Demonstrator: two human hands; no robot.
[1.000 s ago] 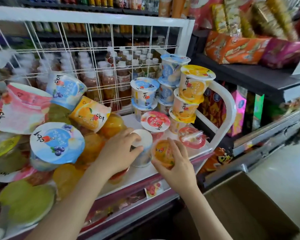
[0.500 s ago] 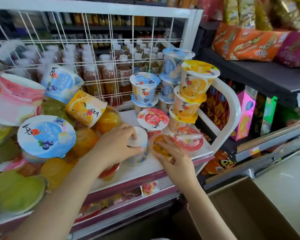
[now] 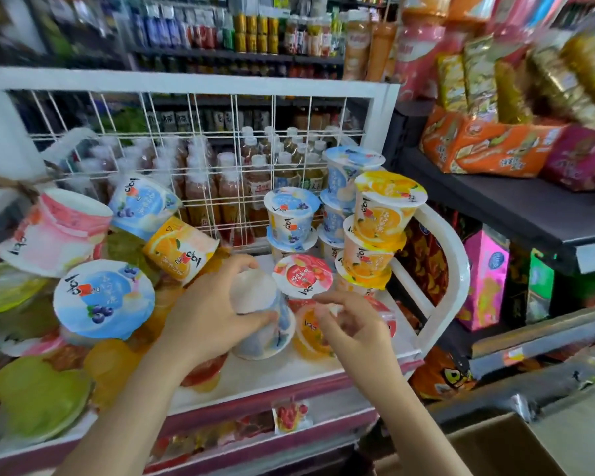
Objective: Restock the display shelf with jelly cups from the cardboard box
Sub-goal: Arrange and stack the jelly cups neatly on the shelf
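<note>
While gripping an upside-down cup (image 3: 260, 317) on the shelf (image 3: 282, 372), left hand (image 3: 207, 321) wraps fingers round it, likely steadying it for stacking. Right hand (image 3: 354, 324) hovers just beside an orange cup (image 3: 311, 333), fingers loosely curled, grasping nothing. Stacks (image 3: 375, 235) upright at back to save room. Box (image 3: 505, 448) low right.

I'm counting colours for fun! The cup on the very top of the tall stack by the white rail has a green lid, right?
Not green. In the head view, the top cup of that stack beside the white rail has a yellow lid with orange fruit pictured on it.
</note>
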